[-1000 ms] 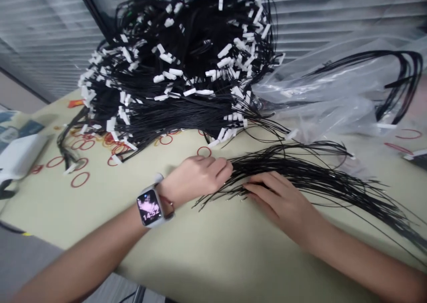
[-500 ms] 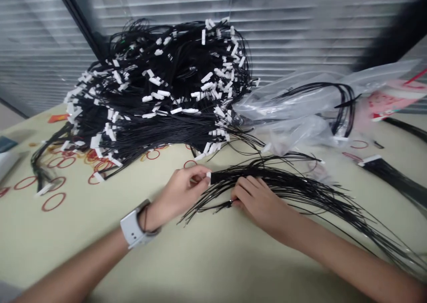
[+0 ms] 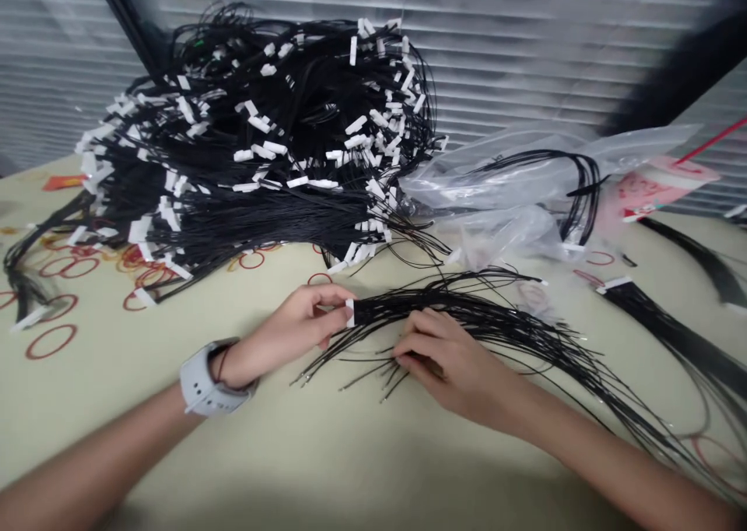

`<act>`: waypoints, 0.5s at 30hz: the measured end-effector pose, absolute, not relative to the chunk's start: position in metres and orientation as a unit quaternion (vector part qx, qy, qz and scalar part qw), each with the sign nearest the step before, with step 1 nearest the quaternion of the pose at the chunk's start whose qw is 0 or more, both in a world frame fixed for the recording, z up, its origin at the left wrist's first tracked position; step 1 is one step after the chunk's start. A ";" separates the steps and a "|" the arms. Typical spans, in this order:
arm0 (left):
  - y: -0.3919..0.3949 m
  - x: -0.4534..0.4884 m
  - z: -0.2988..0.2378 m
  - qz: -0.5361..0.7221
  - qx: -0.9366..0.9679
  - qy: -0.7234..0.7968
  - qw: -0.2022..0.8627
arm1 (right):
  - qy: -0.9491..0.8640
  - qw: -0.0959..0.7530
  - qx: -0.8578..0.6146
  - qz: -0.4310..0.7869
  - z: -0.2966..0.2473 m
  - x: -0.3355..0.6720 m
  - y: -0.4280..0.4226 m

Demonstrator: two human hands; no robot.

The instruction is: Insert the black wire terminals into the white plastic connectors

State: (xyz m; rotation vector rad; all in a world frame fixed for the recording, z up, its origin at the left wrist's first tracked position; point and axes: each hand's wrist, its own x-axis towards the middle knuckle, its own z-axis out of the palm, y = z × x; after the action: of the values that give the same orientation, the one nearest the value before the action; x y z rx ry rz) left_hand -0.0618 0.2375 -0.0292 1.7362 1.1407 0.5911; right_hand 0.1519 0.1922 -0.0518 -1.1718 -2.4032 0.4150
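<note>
Left hand [image 3: 299, 327] has turned, pinching white connector [image 3: 350, 313]; right hand [image 3: 447, 356] pinches wires [image 3: 496, 319] beside it.

– How are the loose wires [image 3: 507, 325] finished?
– Smooth plastic is seen, tipped with shiny metal; the connector [image 3: 350, 313] is moulded-looking plastic.
– And the bag [image 3: 513, 192]?
– Glossy film is shown; the bench [image 3: 280, 453] is finished matt.

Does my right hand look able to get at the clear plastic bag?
Probably yes: the plastic bag lies beyond the black wires, which look low enough to reach over, though your right hand seems busy with wire ends.
</note>
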 end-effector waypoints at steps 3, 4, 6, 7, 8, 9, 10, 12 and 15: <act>0.237 -0.062 -0.030 0.231 0.708 0.452 0.491 | -0.825 0.311 -0.410 0.234 -0.052 0.147 0.189; 0.236 -0.061 -0.031 0.227 0.702 0.449 0.504 | -0.810 0.336 -0.411 0.251 -0.053 0.145 0.189; 0.235 -0.060 -0.032 0.224 0.687 0.446 0.529 | -0.800 0.354 -0.410 0.256 -0.055 0.141 0.189; 0.233 -0.060 -0.032 0.224 0.679 0.449 0.536 | -0.805 0.350 -0.408 0.251 -0.057 0.139 0.189; 0.232 -0.059 -0.032 0.224 0.674 0.452 0.539 | -0.813 0.343 -0.403 0.244 -0.058 0.138 0.189; 0.231 -0.059 -0.032 0.223 0.672 0.454 0.540 | -0.821 0.334 -0.399 0.234 -0.060 0.137 0.189; 0.230 -0.058 -0.031 0.222 0.673 0.456 0.539 | -0.831 0.322 -0.397 0.222 -0.061 0.136 0.189; 0.230 -0.058 -0.030 0.219 0.677 0.458 0.533 | -0.850 0.306 -0.387 0.185 -0.063 0.134 0.187; 0.231 -0.058 -0.030 0.219 0.686 0.459 0.520 | -0.871 0.305 -0.362 0.134 -0.067 0.135 0.185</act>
State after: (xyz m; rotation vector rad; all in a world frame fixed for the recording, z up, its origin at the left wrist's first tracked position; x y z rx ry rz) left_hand -0.0580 0.2313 -0.0297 1.6449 1.1016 0.5257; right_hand 0.1347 0.1851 -0.0670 -0.9581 -2.3048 0.3541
